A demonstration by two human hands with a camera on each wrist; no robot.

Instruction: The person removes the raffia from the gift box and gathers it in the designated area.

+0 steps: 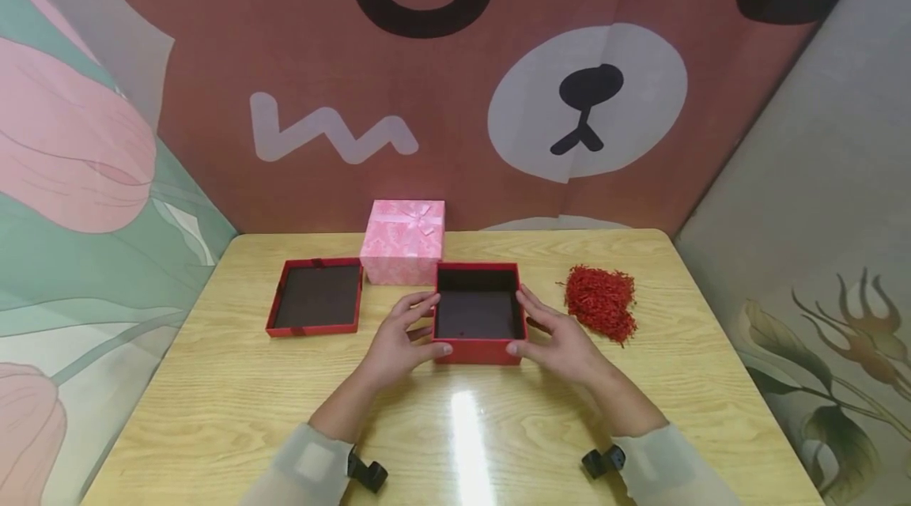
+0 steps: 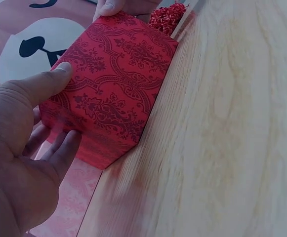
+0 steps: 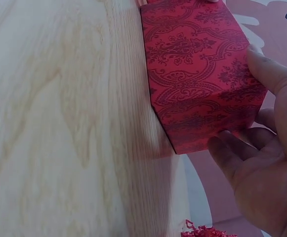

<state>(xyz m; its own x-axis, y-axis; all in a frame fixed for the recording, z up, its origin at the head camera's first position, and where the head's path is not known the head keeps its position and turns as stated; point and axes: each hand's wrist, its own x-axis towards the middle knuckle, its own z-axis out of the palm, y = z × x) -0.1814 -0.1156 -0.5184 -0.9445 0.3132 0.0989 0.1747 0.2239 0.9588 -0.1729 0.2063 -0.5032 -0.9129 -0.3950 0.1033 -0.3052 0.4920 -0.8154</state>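
Observation:
An open-topped red gift box [image 1: 477,353] with a dark lining stands on the table, its inside bare apart from a tiny red scrap on the floor. My left hand [image 1: 400,340] holds its left side, thumb on the front wall and fingers along the side wall. On the opposite side my right hand [image 1: 565,346] grips it the same way. Both wrist views show the box's dark floral pattern, with the left thumb [image 2: 57,79] and the right thumb [image 3: 266,69] at the corners of its front face.
Left of the box lies its red-rimmed lid [image 1: 319,296], dark inside facing up. A closed pink box [image 1: 402,241] with a ribbon bow stands behind, near the wall. To the right sits a heap of red shredded paper [image 1: 601,300] on the wooden table [image 1: 228,379].

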